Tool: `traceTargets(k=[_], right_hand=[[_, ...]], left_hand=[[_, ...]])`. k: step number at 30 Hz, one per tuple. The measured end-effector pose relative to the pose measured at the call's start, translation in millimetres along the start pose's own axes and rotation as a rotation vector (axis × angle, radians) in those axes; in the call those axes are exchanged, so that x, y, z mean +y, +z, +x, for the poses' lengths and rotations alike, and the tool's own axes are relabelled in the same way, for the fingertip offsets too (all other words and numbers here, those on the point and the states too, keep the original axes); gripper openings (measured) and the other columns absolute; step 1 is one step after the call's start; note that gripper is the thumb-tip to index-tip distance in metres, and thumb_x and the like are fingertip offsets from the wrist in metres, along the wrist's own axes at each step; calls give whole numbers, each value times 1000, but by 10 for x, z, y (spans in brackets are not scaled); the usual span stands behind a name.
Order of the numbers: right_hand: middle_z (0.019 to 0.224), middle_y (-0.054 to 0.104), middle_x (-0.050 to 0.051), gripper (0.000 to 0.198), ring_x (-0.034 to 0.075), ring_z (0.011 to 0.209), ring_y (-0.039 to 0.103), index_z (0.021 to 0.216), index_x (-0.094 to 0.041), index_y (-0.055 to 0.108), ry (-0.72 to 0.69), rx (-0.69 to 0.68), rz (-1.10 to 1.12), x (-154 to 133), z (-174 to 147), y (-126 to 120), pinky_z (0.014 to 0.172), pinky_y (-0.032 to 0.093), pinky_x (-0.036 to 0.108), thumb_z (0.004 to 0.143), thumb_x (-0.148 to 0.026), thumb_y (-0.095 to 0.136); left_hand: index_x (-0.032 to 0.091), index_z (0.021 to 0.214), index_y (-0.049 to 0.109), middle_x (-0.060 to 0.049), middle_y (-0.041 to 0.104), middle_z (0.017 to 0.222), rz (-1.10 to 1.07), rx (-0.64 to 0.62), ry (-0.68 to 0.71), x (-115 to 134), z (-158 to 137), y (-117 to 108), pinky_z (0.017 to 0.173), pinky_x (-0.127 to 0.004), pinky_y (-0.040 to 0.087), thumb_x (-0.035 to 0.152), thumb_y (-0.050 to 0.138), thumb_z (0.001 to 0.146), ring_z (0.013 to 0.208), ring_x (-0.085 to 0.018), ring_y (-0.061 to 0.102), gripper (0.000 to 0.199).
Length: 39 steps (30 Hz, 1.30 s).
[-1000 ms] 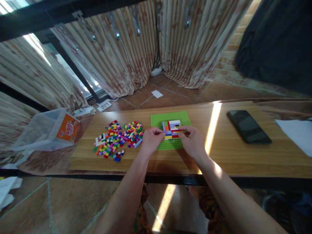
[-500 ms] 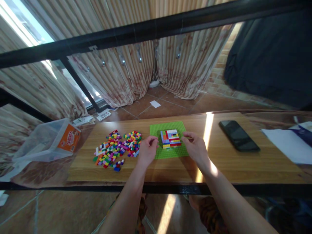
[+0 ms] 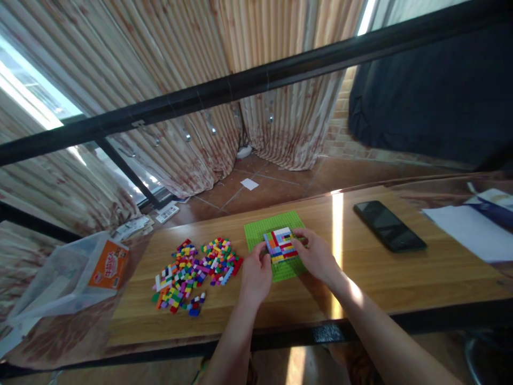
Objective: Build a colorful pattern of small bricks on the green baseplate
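A flat block of stacked toy bricks [image 3: 279,244] in many colours sits over the green studded baseplate [image 3: 258,227]. My left hand [image 3: 257,271] has its fingers and thumb against the left side of the block. On the opposite side, my right hand [image 3: 316,256] grips the right edge with thumb and fingers. Whether the block is raised off the baseplate I cannot tell. Left of my left hand lies a loose pile of small coloured bricks [image 3: 188,278] on the wooden board [image 3: 224,321].
A black phone [image 3: 388,225] rests on the board at the right, with white paper [image 3: 465,230] beyond it. At the left stands a clear plastic box [image 3: 52,299] with an orange label. A dark metal bar [image 3: 224,91] crosses behind the board.
Both hands have moved in from beside the block to hold its left and right sides. The view has tilted, and the baseplate now looks turned.
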State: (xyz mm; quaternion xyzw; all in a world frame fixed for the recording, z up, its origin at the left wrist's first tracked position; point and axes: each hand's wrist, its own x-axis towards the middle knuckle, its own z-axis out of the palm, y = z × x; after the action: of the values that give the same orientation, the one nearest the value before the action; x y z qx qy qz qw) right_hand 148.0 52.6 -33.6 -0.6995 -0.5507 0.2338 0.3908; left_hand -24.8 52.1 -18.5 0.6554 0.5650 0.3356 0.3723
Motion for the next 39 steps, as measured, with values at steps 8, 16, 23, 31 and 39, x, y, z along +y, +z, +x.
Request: traceTargets(k=[8,16,23,31,39], right_hand=[[113,70,14,39,24,94,67,120,-15,65,-23,34,18,65,97,-90,87,52,41,90,-34,48],[117,71,10,39,24,106,64,121,-20,67,-183,-9,-18,80,193,-140,94,48,40,93,-34,44],[82,75,6,32,21,76,67,89,-21,76,11,84,-126,29,162,-332,69,46,31,90,-37,48],[74,73,4,28,19,65,66,86,-21,75,61,-132,-13,9,62,-303,56,47,29,86,-40,54],[73,70,4,29,14,54,65,111,-14,64,232,-290,266,-30,-18,-164,51,56,28,90,-31,57]], left_hand=[[18,127,54,-11,71,114,-70,-84,-29,115,-107,178,83,-35,55,17,64,82,90,-19,69,46],[19,133,49,-12,67,118,123,-31,11,71,-123,281,86,-38,52,15,68,78,87,-20,65,58],[17,124,57,-15,65,117,274,139,95,25,-71,262,93,-41,50,14,59,84,107,-27,64,40],[14,117,62,-13,74,99,173,124,1,31,43,196,87,-40,54,13,48,89,92,-25,71,31],[14,119,62,-13,74,107,69,129,-14,-49,113,30,92,-37,55,15,52,90,100,-22,71,30]])
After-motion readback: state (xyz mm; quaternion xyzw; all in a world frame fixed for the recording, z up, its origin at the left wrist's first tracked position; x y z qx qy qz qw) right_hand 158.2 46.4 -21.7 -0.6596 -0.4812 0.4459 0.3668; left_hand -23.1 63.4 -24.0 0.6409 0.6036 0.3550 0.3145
